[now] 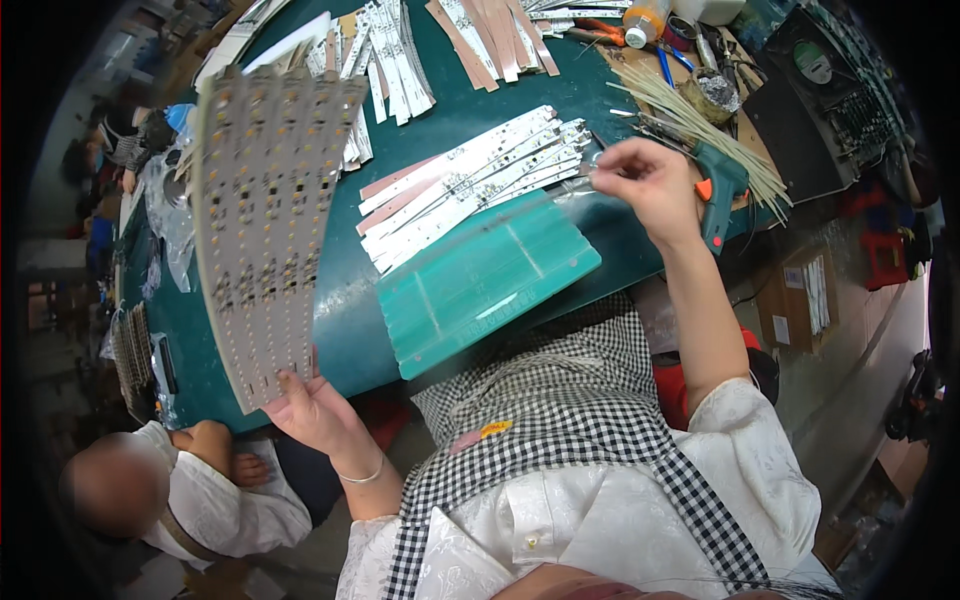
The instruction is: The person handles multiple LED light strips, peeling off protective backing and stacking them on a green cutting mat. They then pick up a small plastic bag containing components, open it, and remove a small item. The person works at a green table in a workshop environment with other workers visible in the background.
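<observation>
My left hand [320, 418] grips the lower edge of a large brownish-grey circuit board panel [268, 205]. Rows of small components cover the panel, which is raised upright at the left. My right hand [652, 190] is held over the table at the right, thumb and forefinger pinched together. Whatever is between those fingertips is too small to make out. Just left of them lies a pile of white circuit board strips [478, 180] with a few pinkish ones among them. A flat green board [485, 285] lies in front of that pile, at the table's near edge.
A green glue gun [722, 185] and a bundle of thin pale sticks [700, 130] lie beyond my right hand. More strips [400, 60] are heaped at the back of the green table [345, 335]. Another person [215, 480] sits at the lower left.
</observation>
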`<action>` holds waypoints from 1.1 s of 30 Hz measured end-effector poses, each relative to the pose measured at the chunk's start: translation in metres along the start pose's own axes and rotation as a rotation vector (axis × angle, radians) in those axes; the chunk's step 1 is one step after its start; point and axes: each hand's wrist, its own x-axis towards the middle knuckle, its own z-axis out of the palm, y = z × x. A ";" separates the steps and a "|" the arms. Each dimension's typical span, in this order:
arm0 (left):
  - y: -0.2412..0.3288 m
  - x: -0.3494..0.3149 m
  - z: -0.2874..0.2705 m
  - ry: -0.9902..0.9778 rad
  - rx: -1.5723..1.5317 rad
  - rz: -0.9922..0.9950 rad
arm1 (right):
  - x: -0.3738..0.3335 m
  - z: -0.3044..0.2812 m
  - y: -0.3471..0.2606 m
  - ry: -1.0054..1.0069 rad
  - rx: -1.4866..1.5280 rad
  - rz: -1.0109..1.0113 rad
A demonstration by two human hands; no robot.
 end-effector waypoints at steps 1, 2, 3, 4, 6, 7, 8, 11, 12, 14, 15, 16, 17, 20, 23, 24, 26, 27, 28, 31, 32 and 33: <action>0.000 0.000 0.003 0.002 0.017 -0.018 | 0.012 0.006 -0.001 -0.014 -0.065 -0.028; -0.002 0.001 0.008 0.000 0.030 -0.038 | 0.025 0.011 0.007 -0.030 -0.090 -0.079; -0.003 0.001 0.014 -0.002 0.044 -0.058 | 0.034 0.016 0.011 -0.006 -0.230 -0.159; -0.003 0.000 0.019 -0.005 0.054 -0.088 | 0.044 0.025 0.013 0.009 -0.365 -0.239; -0.005 -0.004 0.029 -0.023 0.070 -0.157 | 0.057 0.036 0.019 -0.022 -0.447 -0.255; -0.006 -0.006 0.030 -0.009 0.062 -0.213 | 0.059 0.043 0.024 0.033 -0.597 -0.366; -0.006 -0.008 0.032 -0.023 0.068 -0.248 | 0.060 0.043 0.026 0.069 -0.701 -0.489; -0.009 -0.015 0.035 -0.057 0.097 -0.328 | 0.048 0.046 0.022 0.141 -0.890 -0.780; -0.009 -0.017 0.035 -0.081 0.123 -0.359 | 0.040 0.044 0.022 0.066 -0.589 -0.596; -0.012 -0.024 0.035 -0.136 0.172 -0.440 | 0.015 0.036 0.023 -0.070 -0.010 -0.192; -0.012 -0.030 0.036 -0.150 0.156 -0.477 | -0.001 0.029 0.014 -0.157 0.202 -0.027; -0.013 -0.034 0.037 -0.171 0.170 -0.498 | -0.017 0.020 0.001 -0.228 0.413 0.138; -0.013 -0.039 0.038 -0.190 0.181 -0.518 | -0.027 0.011 0.011 -0.234 0.330 0.065; -0.011 -0.042 0.040 -0.232 0.236 -0.513 | -0.029 -0.013 0.007 -0.245 0.627 0.262; -0.011 -0.033 0.042 -0.276 0.293 -0.522 | -0.033 -0.011 0.004 -0.222 0.383 0.206; -0.013 -0.031 0.042 -0.296 0.306 -0.528 | -0.036 -0.007 0.004 -0.208 0.258 0.174; -0.014 -0.024 0.042 -0.338 0.339 -0.540 | -0.035 0.000 0.008 -0.185 0.149 0.189; -0.012 -0.023 0.042 -0.343 0.327 -0.569 | -0.033 -0.002 0.006 -0.218 0.101 0.199; -0.010 -0.023 0.042 -0.344 0.349 -0.563 | -0.031 -0.003 0.005 -0.246 0.050 0.207; -0.011 -0.024 0.041 -0.355 0.403 -0.526 | -0.025 -0.002 0.005 -0.265 -0.017 0.178; -0.015 -0.024 0.040 -0.363 0.411 -0.498 | -0.023 -0.003 0.005 -0.271 -0.042 0.176; -0.017 -0.024 0.040 -0.371 0.420 -0.470 | -0.022 -0.003 0.002 -0.276 -0.069 0.194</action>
